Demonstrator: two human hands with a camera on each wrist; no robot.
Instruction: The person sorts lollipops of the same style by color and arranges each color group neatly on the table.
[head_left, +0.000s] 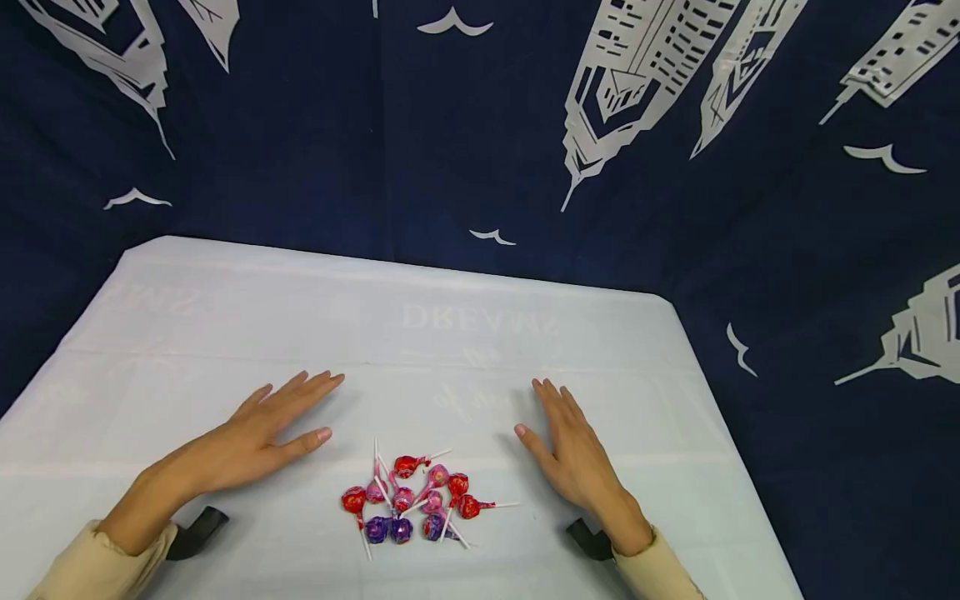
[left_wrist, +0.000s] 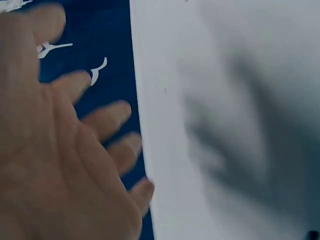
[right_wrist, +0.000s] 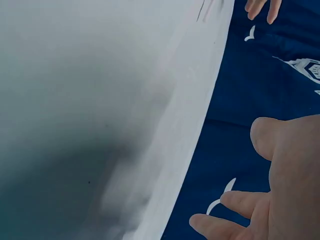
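Observation:
A cluster of several wrapped lollipops (head_left: 402,500) lies near the front of the table, in red, pink and purple wrappers with white sticks pointing various ways. My left hand (head_left: 258,442) hovers to the left of the cluster, palm down, fingers extended and thumb spread. In the left wrist view the left hand (left_wrist: 65,145) shows its palm, with nothing in it. On the other side, my right hand (head_left: 573,450) is held above the table with straight fingers and also holds nothing. The right wrist view shows part of the right hand (right_wrist: 280,185), thumb apart from the fingers.
A white cloth (head_left: 262,308) with faint mirrored lettering covers the table. Behind and right of it hangs a dark blue fabric (head_left: 465,125) printed with white buildings and birds. A black wrist device (head_left: 198,533) sits at the left cuff, another black device (head_left: 590,540) at the right.

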